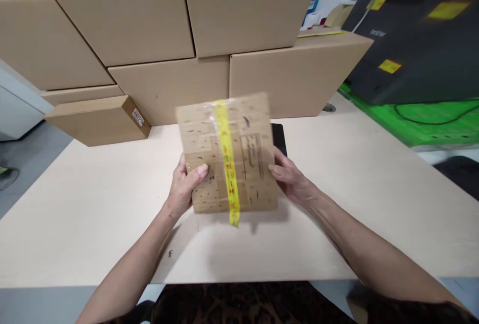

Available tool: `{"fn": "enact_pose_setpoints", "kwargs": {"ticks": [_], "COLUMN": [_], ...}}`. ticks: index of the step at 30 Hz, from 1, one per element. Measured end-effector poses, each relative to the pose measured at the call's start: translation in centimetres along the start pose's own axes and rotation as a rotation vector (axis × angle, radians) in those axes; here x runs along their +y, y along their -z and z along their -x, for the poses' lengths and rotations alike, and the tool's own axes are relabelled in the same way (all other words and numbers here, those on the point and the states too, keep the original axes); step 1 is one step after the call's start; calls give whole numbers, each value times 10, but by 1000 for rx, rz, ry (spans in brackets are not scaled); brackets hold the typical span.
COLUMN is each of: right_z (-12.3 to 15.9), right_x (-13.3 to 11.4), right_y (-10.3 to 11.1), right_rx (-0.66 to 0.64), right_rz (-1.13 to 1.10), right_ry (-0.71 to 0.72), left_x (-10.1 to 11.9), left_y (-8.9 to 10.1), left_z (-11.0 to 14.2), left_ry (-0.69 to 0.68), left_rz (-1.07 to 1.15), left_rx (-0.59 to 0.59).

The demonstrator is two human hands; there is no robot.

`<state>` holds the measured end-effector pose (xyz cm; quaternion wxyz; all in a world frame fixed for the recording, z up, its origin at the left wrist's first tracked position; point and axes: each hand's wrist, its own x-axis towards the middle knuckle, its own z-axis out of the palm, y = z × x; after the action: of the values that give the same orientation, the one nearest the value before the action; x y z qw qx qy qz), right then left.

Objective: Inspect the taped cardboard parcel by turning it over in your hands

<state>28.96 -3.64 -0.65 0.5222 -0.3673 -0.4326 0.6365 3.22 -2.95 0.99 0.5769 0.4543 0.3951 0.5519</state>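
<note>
Between my two hands a cardboard box [202, 139] is held above the table, its broad face tilted toward me. A strip of yellow tape with red print runs down that face, and dark marks and printed text show on the cardboard. My left hand [185, 184] grips the left edge, thumb on the front face and fingers behind. At the right edge my right hand [290, 174] holds on, its thumb at the front and its other fingers partly hidden. Behind the box, a flat black object [279, 138] lies on the table, mostly covered.
Large cardboard boxes [239, 10] are stacked along the back of the pale table [93, 234]. A flatter carton [101, 119] with a label leans at the back left. On the right a dark printer [411, 40] stands on a green surface [430, 119] with a cable.
</note>
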Motion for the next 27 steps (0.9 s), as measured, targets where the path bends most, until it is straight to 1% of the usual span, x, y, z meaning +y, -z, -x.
{"fn": "enact_pose_setpoints", "kwargs": {"ticks": [3, 7, 10, 12, 15, 18, 24, 27], "right_z": [1, 3, 0, -2, -5, -7, -3, 0], "right_x": [-4, -3, 0, 3, 6, 2, -24, -34], "right_y": [-4, -11, -12, -10, -6, 3, 21, 24], "right_rx": [16, 130, 237, 271, 251, 222, 256, 204], "right_rz": [-26, -131, -173, -163, -144, -128, -39, 19], "right_ry": [1, 23, 64, 94, 94, 96, 147, 151], "left_x": [4, -4, -13, -16, -13, -2, 23, 30], "left_y": [3, 4, 3, 2, 5, 13, 31, 37], "left_z": [0, 0, 1, 1, -1, -6, -12, -11], "left_ry": [51, 63, 94, 115, 117, 118, 133, 142], "left_rz": [-26, -5, -2, 2, -16, -81, -163, -179], "left_rx": [-108, -213, -253, -254, -231, -214, -313, -356]}}
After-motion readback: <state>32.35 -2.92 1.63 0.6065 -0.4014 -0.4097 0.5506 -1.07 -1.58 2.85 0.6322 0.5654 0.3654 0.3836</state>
